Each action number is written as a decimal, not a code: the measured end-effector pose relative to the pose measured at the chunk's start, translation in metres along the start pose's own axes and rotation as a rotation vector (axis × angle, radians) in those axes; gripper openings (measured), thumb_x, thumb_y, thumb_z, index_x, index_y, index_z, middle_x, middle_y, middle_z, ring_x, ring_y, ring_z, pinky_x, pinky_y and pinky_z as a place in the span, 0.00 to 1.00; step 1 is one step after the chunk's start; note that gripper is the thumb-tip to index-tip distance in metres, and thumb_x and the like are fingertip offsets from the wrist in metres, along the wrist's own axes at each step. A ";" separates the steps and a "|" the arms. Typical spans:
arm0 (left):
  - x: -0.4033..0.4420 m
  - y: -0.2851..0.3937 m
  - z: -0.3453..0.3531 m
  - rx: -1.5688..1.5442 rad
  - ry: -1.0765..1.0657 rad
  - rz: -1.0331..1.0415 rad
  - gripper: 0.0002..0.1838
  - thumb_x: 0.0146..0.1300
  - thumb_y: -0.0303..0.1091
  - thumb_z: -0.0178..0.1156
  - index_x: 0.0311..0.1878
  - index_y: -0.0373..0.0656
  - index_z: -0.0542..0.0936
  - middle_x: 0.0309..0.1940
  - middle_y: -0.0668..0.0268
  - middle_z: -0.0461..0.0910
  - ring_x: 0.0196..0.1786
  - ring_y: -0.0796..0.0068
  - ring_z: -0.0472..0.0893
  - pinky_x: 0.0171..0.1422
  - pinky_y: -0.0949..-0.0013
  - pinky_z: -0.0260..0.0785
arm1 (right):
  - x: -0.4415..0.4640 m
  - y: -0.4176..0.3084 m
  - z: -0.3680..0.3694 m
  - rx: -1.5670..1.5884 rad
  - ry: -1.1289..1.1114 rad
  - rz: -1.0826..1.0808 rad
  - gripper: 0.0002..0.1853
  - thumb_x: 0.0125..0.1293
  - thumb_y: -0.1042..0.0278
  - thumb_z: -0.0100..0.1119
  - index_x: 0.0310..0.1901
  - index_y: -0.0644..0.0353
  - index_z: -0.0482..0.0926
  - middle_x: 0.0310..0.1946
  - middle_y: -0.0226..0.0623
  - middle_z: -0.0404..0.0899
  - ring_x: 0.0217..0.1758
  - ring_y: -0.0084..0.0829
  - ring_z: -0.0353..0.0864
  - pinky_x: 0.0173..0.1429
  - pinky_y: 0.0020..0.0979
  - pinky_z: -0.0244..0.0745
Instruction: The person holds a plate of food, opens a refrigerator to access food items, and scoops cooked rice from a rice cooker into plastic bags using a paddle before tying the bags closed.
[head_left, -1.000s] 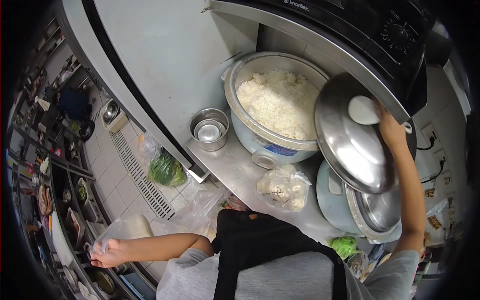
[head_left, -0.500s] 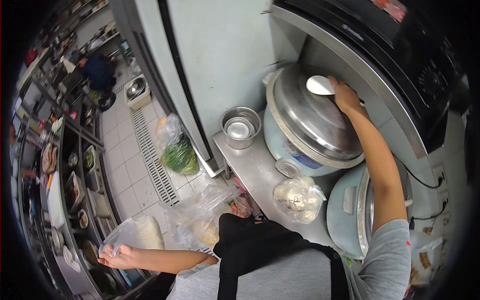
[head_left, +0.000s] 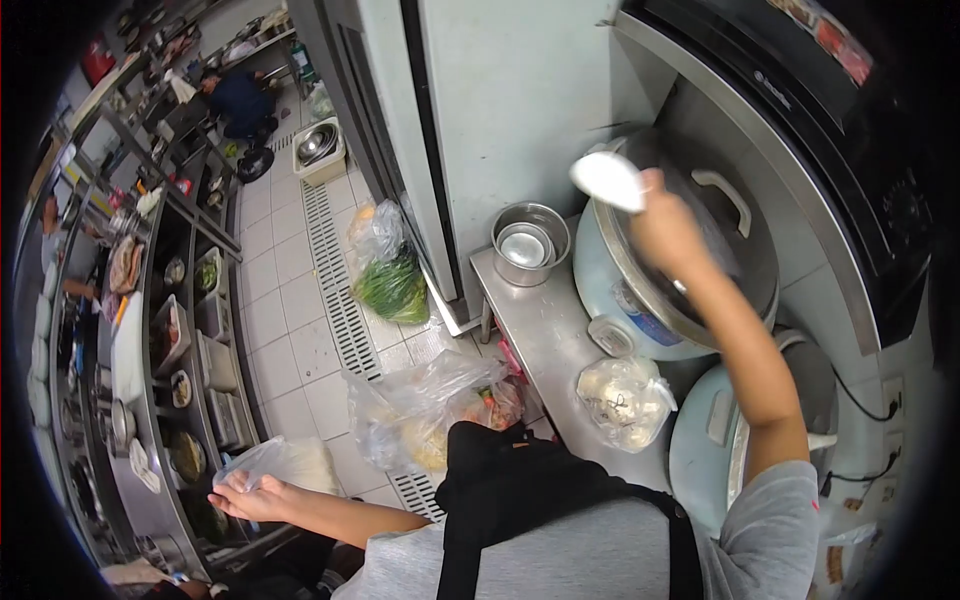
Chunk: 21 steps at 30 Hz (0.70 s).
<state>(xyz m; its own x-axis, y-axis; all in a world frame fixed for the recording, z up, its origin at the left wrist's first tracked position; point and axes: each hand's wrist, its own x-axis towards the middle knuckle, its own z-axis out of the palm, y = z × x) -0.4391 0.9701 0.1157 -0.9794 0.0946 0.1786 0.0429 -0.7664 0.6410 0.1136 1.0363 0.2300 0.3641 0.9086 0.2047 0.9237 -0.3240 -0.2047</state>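
My left hand (head_left: 250, 497) is closed on the gathered top of a clear plastic bag (head_left: 295, 465) with pale contents, hanging at the lower left. In my right hand (head_left: 668, 225) is a white rice paddle (head_left: 608, 180), held above the near-left part of a large pot's metal lid (head_left: 715, 285). The lid covers the pale blue rice cooker (head_left: 600, 270), and its handle stands free of my fingers. Left of the cooker sit nested metal bowls (head_left: 525, 245). A knotted bag of pale food (head_left: 625, 402) rests in front of it.
A second cooker (head_left: 695, 450) stands at the right end of the steel table (head_left: 530, 350). Bags of greens (head_left: 392, 285) and other food (head_left: 430, 410) are on the floor side. Shelves with trays line the left. A person (head_left: 240, 105) crouches far back.
The lid went from my right hand onto the rice-filled cooker, and that hand let go of its handle and moved left with the paddle. The view shifted; my left hand still holds its bag.
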 end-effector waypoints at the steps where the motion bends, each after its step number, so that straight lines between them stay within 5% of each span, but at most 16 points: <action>1: -0.007 0.000 0.008 0.004 0.008 -0.038 0.08 0.61 0.27 0.53 0.44 0.46 0.68 0.14 0.73 0.54 0.17 0.81 0.54 0.21 0.77 0.43 | -0.004 -0.007 0.034 0.118 -0.121 0.007 0.20 0.56 0.71 0.48 0.49 0.67 0.60 0.33 0.59 0.75 0.36 0.53 0.77 0.40 0.44 0.72; 2: -0.015 0.000 0.015 0.008 0.017 -0.075 0.08 0.62 0.27 0.52 0.43 0.46 0.68 0.14 0.73 0.54 0.17 0.81 0.54 0.21 0.77 0.43 | -0.013 -0.011 0.075 0.272 -0.146 -0.097 0.23 0.60 0.64 0.50 0.52 0.68 0.58 0.28 0.54 0.76 0.27 0.49 0.78 0.32 0.42 0.71; 3: -0.022 -0.001 0.023 -0.005 0.026 -0.117 0.08 0.62 0.26 0.52 0.43 0.46 0.68 0.15 0.72 0.57 0.17 0.82 0.55 0.20 0.79 0.46 | -0.017 -0.044 0.065 0.391 -0.548 0.218 0.31 0.59 0.60 0.54 0.54 0.73 0.52 0.25 0.50 0.76 0.21 0.40 0.77 0.25 0.37 0.70; 6: -0.013 -0.021 0.005 -0.149 -0.249 -0.288 0.07 0.61 0.26 0.52 0.42 0.45 0.68 0.20 0.69 0.66 0.18 0.81 0.61 0.23 0.79 0.53 | -0.003 -0.047 0.151 0.304 -0.554 0.234 0.34 0.56 0.70 0.52 0.55 0.82 0.46 0.20 0.49 0.75 0.16 0.35 0.75 0.18 0.32 0.68; 9: -0.049 -0.016 0.033 -0.197 -0.353 -0.455 0.07 0.62 0.25 0.51 0.43 0.44 0.69 0.25 0.68 0.70 0.16 0.85 0.62 0.19 0.83 0.54 | 0.024 -0.032 0.220 0.308 -0.543 0.474 0.35 0.53 0.73 0.51 0.56 0.83 0.44 0.23 0.53 0.75 0.23 0.41 0.78 0.27 0.35 0.73; 11: -0.073 -0.013 0.050 -0.269 -0.460 -0.639 0.09 0.62 0.26 0.50 0.46 0.44 0.69 0.30 0.67 0.73 0.15 0.87 0.61 0.17 0.85 0.53 | 0.032 -0.023 0.250 0.334 -0.291 0.346 0.39 0.50 0.74 0.54 0.58 0.79 0.42 0.44 0.63 0.70 0.51 0.45 0.72 0.53 0.36 0.69; 12: -0.089 -0.008 0.061 -0.288 -0.499 -0.700 0.11 0.62 0.26 0.51 0.48 0.45 0.69 0.34 0.67 0.74 0.15 0.88 0.60 0.15 0.87 0.50 | 0.026 -0.022 0.252 0.344 -0.287 0.372 0.39 0.50 0.74 0.54 0.58 0.79 0.42 0.44 0.63 0.70 0.51 0.45 0.72 0.53 0.36 0.69; 14: -0.122 0.007 0.089 -0.223 -0.454 -0.784 0.12 0.63 0.27 0.49 0.50 0.45 0.68 0.36 0.66 0.74 0.15 0.89 0.58 0.14 0.86 0.48 | -0.001 -0.046 0.194 0.252 0.043 0.250 0.31 0.47 0.74 0.54 0.54 0.76 0.58 0.45 0.60 0.70 0.55 0.46 0.67 0.57 0.38 0.65; 16: -0.153 0.018 0.104 -0.256 -0.565 -0.902 0.13 0.65 0.27 0.47 0.52 0.44 0.67 0.38 0.64 0.74 0.14 0.89 0.58 0.14 0.85 0.48 | -0.024 -0.054 0.141 0.222 -0.246 -0.092 0.20 0.44 0.71 0.56 0.41 0.73 0.72 0.45 0.57 0.71 0.50 0.47 0.70 0.55 0.40 0.66; 17: -0.167 0.022 0.111 -0.285 -0.641 -0.989 0.13 0.66 0.27 0.44 0.54 0.43 0.66 0.39 0.63 0.74 0.15 0.90 0.57 0.14 0.85 0.48 | -0.024 -0.051 0.170 0.042 -0.486 -0.347 0.26 0.47 0.58 0.63 0.43 0.70 0.71 0.43 0.56 0.70 0.49 0.51 0.68 0.57 0.42 0.60; 18: -0.178 0.021 0.114 -0.289 -0.683 -1.049 0.13 0.66 0.27 0.44 0.54 0.43 0.66 0.39 0.63 0.74 0.15 0.90 0.57 0.14 0.85 0.48 | -0.042 -0.059 0.150 0.178 -0.697 -0.414 0.42 0.38 0.49 0.70 0.51 0.70 0.66 0.47 0.57 0.68 0.52 0.53 0.66 0.60 0.42 0.57; 20: -0.201 0.017 0.118 -0.608 -1.095 -1.342 0.13 0.66 0.29 0.45 0.54 0.43 0.67 0.43 0.62 0.73 0.24 0.87 0.71 0.18 0.87 0.58 | -0.088 -0.061 0.147 0.487 -0.573 -0.649 0.73 0.20 0.39 0.74 0.64 0.72 0.39 0.63 0.61 0.45 0.67 0.53 0.45 0.68 0.43 0.41; 21: -0.218 0.023 0.121 -0.503 -1.163 -1.325 0.14 0.66 0.30 0.44 0.55 0.43 0.67 0.45 0.61 0.71 0.24 0.88 0.70 0.18 0.87 0.57 | -0.107 -0.067 0.139 0.543 -0.512 -0.655 0.76 0.15 0.37 0.74 0.63 0.73 0.38 0.65 0.61 0.39 0.69 0.52 0.40 0.69 0.44 0.38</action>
<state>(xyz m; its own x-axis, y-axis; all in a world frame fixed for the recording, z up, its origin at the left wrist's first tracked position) -0.2005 1.0089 0.1816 0.3117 0.8992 0.3072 -0.8257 0.0963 0.5559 -0.0035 0.9975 0.0889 -0.4124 0.9107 0.0219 0.6970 0.3309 -0.6362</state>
